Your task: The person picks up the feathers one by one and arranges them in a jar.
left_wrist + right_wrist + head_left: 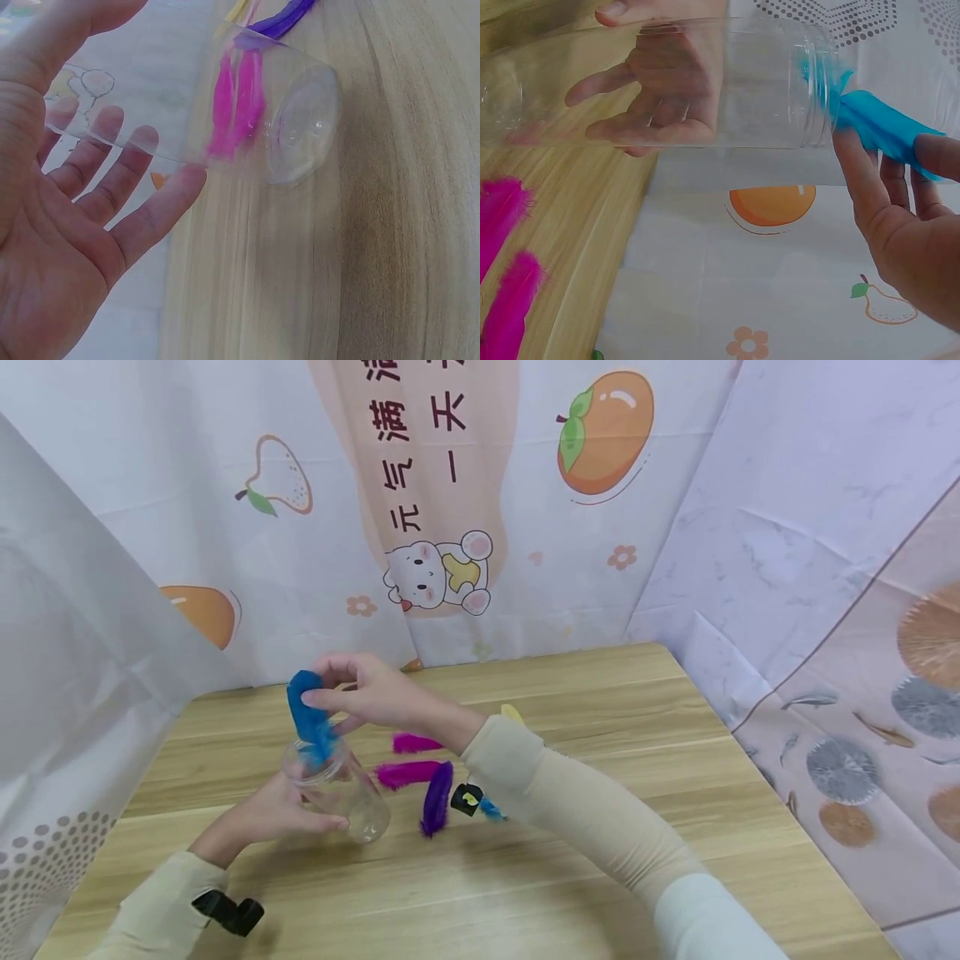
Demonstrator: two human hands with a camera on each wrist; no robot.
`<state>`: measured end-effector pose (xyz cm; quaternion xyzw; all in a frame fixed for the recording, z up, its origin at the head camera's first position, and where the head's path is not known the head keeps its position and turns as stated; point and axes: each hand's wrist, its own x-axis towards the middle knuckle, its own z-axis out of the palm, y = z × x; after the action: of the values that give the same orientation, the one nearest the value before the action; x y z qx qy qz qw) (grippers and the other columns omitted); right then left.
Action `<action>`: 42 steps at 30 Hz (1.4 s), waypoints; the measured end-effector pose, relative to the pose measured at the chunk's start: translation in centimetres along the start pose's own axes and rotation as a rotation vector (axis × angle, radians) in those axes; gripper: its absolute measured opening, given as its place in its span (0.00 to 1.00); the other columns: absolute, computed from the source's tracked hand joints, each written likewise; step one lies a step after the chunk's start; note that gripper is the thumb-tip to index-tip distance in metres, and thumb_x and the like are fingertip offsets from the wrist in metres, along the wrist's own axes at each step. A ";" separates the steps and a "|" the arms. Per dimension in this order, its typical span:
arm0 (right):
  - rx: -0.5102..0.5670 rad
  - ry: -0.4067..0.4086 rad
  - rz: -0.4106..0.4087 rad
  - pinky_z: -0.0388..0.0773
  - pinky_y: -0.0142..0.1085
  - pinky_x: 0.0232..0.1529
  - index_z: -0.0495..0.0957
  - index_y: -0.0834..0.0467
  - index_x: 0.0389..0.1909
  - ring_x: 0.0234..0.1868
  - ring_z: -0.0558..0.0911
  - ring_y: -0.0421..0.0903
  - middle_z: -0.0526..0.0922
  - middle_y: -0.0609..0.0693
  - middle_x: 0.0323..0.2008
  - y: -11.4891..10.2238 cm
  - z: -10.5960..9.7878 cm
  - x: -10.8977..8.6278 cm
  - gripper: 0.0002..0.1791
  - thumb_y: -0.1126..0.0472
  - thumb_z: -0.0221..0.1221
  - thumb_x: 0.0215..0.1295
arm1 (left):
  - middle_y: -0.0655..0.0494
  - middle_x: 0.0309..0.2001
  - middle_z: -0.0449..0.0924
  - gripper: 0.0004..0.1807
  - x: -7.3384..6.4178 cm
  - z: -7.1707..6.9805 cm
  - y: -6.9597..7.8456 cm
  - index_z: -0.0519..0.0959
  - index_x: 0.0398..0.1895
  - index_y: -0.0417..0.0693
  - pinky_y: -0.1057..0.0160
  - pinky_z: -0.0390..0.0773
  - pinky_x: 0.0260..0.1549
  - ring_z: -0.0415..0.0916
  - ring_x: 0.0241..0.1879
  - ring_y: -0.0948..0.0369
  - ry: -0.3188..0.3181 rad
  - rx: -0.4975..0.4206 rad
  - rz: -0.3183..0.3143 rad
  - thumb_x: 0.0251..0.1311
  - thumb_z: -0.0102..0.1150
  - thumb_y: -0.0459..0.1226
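Observation:
A clear plastic jar (367, 814) leans with its mouth toward the upper left in the head view. My left hand (281, 814) grips it, thumb on one side and fingers on the other. Whether its base (304, 127) touches the table cannot be told. Above the mouth, my right hand (367, 693) pinches a blue feather (303, 710) between thumb and fingers. The feather's fluffy end sits inside the jar's opening, as the right wrist view shows too. The jar holds nothing else that I can see.
Two magenta feathers (408, 774) and a purple feather (437, 802) lie right of the jar on the wooden table (420, 910). A yellow feather (512, 713) and a small blue feather tip (491, 810) show beside the right sleeve. A printed curtain (315, 568) hangs behind.

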<state>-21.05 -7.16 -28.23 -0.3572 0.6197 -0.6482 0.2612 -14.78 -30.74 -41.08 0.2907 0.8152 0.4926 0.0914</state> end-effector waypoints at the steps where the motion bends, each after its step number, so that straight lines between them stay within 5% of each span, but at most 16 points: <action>1: -0.008 -0.003 0.002 0.86 0.45 0.40 0.77 0.62 0.48 0.42 0.85 0.46 0.81 0.54 0.41 0.1 0.0 0.0 0.06 0.66 0.58 0.74 | 0.51 0.59 0.76 0.44 0.0 0.0 0.0 0.63 0.69 0.49 0.50 0.84 0.46 0.75 0.58 0.49 0.002 0.002 -0.005 0.51 0.76 0.28; 12: -0.064 0.009 -0.018 0.87 0.42 0.39 0.78 0.62 0.47 0.41 0.84 0.44 0.81 0.53 0.40 0.2 0.5 0.3 0.06 0.65 0.59 0.74 | 0.50 0.60 0.75 0.44 -0.1 -0.1 0.0 0.61 0.70 0.50 0.46 0.84 0.46 0.74 0.59 0.50 0.004 -0.015 -0.020 0.51 0.76 0.28; 20: -0.318 0.036 -0.167 0.82 0.29 0.45 0.79 0.66 0.52 0.41 0.83 0.40 0.85 0.54 0.40 0.9 0.7 0.6 0.11 0.69 0.61 0.71 | 0.50 0.61 0.73 0.46 0.1 -0.2 -0.1 0.59 0.72 0.52 0.53 0.85 0.44 0.74 0.58 0.57 -0.001 -0.010 -0.008 0.52 0.75 0.27; 42: -0.342 0.015 -0.176 0.80 0.28 0.48 0.79 0.65 0.47 0.43 0.83 0.40 0.85 0.54 0.42 1.4 0.8 0.6 0.08 0.69 0.63 0.69 | 0.51 0.60 0.74 0.45 -0.1 -0.1 -0.2 0.61 0.70 0.55 0.54 0.85 0.44 0.75 0.57 0.46 0.005 0.017 -0.017 0.52 0.77 0.30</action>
<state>-20.96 -8.23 -29.56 -0.4445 0.6892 -0.5563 0.1344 -14.84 -30.94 -41.22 0.2834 0.8221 0.4853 0.0912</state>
